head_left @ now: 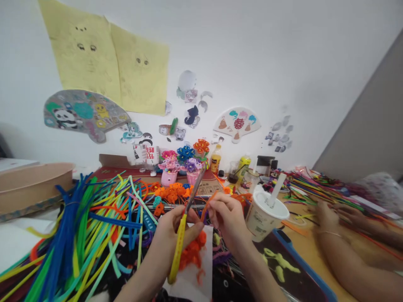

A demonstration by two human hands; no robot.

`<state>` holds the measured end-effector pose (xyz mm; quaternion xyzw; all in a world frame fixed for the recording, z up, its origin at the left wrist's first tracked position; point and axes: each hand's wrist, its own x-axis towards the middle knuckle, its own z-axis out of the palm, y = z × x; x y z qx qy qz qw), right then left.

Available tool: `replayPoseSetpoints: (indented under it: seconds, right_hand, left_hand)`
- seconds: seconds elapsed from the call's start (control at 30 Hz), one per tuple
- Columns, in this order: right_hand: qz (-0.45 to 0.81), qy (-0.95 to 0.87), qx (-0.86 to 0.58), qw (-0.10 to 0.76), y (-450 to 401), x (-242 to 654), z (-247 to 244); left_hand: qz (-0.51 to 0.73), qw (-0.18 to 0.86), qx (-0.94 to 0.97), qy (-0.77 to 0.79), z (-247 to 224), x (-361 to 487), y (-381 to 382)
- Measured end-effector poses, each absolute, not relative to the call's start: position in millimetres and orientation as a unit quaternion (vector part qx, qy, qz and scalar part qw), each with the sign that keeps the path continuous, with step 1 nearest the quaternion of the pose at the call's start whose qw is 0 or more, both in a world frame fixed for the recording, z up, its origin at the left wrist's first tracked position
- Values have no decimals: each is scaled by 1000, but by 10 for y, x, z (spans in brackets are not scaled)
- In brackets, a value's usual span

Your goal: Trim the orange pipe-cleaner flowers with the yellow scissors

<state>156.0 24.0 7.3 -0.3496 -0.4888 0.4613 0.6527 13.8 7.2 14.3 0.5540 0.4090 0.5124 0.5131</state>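
Note:
My left hand (174,230) is closed around yellow-handled scissors (179,247), seen almost edge-on, with the metal blades pointing up and away. Between my two hands stands a short piece of orange pipe cleaner (207,204). My right hand (229,214) pinches it; whether the left fingertips also grip its lower end is hard to tell. Below the hands, curled orange pipe-cleaner pieces (192,251) lie on a white sheet of paper (206,277).
Bundled pipe cleaners (67,235) spread at left. Behind my hands are orange pipe-cleaner flowers (173,193) and small potted flowers (170,178). A lidded cup with a straw (264,218) stands beside my right hand. Another person's arms (343,247) rest on the table at right.

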Motion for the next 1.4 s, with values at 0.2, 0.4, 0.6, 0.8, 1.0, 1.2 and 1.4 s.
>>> replayPoseSetpoints:
  seconds: [0.2, 0.4, 0.6, 0.8, 1.0, 1.2, 1.4]
  right_hand:
    - [475, -594, -325, 562, 225, 1551, 35]
    - [486, -694, -309, 432, 172, 1480, -44]
    - [502, -678, -288, 453, 166, 1418, -88]
    - [522, -664, -253, 472, 187, 1441, -91]
    - [522, -658, -254, 479, 217, 1466, -48]
    - [523, -635, -298, 484, 228, 1439, -102]
    - [508, -630, -350, 472, 261, 1420, -140]
  left_hand:
    - [582, 517, 470, 416, 149, 98, 105]
    - [635, 508, 401, 421, 133, 41, 137]
    - [646, 524, 384, 401, 65, -11, 201]
    - [609, 553, 432, 371, 3, -106, 243]
    - [581, 542, 491, 358, 69, -108, 217]
    - [595, 454, 512, 421, 103, -123, 196]
    - [595, 297, 568, 485, 54, -157, 158]
